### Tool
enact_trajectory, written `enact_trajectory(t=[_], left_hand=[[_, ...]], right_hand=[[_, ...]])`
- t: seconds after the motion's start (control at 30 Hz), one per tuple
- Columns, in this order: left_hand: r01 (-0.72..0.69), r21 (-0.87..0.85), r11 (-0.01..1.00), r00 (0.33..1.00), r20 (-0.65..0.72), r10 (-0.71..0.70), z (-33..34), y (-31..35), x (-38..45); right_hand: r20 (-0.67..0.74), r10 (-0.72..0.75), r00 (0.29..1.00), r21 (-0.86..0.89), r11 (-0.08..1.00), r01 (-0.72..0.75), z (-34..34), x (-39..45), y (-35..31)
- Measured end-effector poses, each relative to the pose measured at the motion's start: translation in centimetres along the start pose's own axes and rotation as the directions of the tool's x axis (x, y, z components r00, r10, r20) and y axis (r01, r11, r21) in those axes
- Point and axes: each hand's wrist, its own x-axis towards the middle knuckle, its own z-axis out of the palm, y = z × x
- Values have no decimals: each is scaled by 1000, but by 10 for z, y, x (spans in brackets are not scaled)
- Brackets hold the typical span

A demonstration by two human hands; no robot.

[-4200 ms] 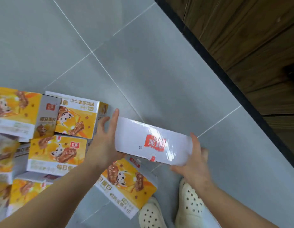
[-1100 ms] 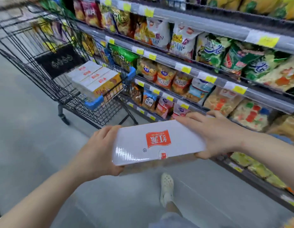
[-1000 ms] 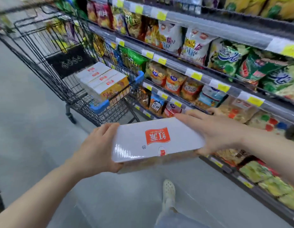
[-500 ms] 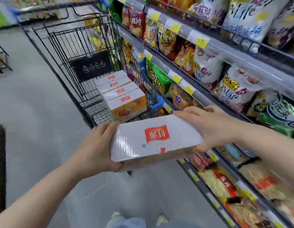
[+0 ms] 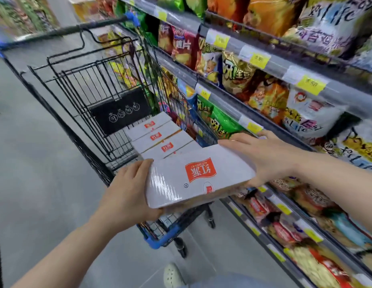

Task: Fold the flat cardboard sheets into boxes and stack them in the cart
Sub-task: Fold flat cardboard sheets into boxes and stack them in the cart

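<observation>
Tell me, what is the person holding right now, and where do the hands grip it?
A white folded cardboard box with a red logo, held by its two short ends: left hand on one, right hand on the other.

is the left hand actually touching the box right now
Touching. The head view shows the left hand gripping the near end of the box, fingers against its end and thumb under its lower edge. The right hand holds the far end.

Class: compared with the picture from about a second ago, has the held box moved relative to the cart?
Yes. The box, held by the left hand and right hand, now overlaps the cart basket's near end; earlier it sat short of it.
</observation>
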Motion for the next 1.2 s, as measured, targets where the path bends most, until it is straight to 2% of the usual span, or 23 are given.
enact_trajectory(t=[0.1,0.3,0.57,0.7,0.87,1.0,1.2], left_hand=[[7,16,1000,1000,25,-7,-6,-22,24],[51,95,994,988,142,-64,8,-46,62],[156,143,977,931,311,-194,67,-53,111],[227,134,965,891,371,-261,105,-48,123],[269,226,936,810,472,-347,141,-39,136],[322,164,932,802,475,-361,171,-39,148],[328,167,930,789,493,-367,189,-41,160]], right_hand=[[51,28,998,-17,999,-27,-11,34,-4],[136,-1,991,-47,999,8,-3,94,6],[282,-100,954,-56,991,120,39,168,40],[326,-146,934,-140,970,201,52,193,54],[320,-198,926,-222,935,277,85,218,60],[354,-178,918,-281,916,286,111,229,58],[147,-186,972,-324,919,225,144,246,49]])
